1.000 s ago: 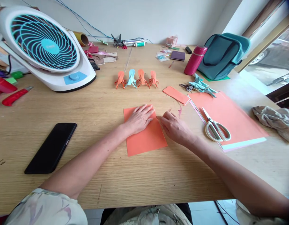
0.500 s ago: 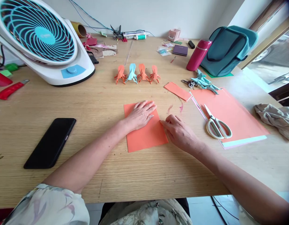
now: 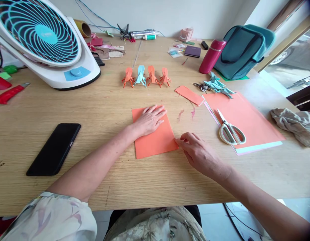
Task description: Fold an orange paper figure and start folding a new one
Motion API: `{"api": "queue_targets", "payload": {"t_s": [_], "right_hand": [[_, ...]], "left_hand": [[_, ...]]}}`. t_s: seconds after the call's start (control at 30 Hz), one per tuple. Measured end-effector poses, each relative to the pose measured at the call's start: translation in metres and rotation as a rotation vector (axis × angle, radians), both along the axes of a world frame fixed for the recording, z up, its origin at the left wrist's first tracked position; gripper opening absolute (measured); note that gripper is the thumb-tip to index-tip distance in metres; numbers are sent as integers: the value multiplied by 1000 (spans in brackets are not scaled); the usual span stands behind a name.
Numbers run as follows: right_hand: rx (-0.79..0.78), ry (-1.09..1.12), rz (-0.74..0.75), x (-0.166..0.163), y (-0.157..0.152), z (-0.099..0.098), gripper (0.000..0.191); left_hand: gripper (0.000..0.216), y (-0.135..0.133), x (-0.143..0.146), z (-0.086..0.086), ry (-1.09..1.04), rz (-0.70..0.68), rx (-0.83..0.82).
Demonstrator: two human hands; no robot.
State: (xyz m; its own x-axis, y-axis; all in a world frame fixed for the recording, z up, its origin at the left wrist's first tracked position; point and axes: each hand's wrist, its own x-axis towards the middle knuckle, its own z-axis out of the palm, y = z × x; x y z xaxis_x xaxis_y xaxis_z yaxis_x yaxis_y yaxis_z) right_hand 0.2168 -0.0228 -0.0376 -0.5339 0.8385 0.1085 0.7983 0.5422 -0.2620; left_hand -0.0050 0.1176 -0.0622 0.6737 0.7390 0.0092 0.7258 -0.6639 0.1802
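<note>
The right hand (image 3: pixel 201 152) is sliding down the right edge of the orange paper (image 3: pixel 155 140), and now its fingertips sit at the sheet's near right corner, where a second ago they were up by the far end of that edge, close to the left hand (image 3: pixel 149 118). So the two hands have drawn apart. The left hand's fingers have spread a touch flatter on the far part of the sheet.
</note>
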Motion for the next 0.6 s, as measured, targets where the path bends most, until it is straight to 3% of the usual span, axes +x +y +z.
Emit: {"api": "queue_targets", "payload": {"t_s": [0.33, 0.6], "right_hand": [[-35, -18, 8, 4, -28, 1, 51], [15, -27, 40, 5, -40, 9, 33]], "left_hand": [[54, 1, 0, -3, -22, -2, -9], [54, -1, 0, -1, -10, 7, -9]]}}
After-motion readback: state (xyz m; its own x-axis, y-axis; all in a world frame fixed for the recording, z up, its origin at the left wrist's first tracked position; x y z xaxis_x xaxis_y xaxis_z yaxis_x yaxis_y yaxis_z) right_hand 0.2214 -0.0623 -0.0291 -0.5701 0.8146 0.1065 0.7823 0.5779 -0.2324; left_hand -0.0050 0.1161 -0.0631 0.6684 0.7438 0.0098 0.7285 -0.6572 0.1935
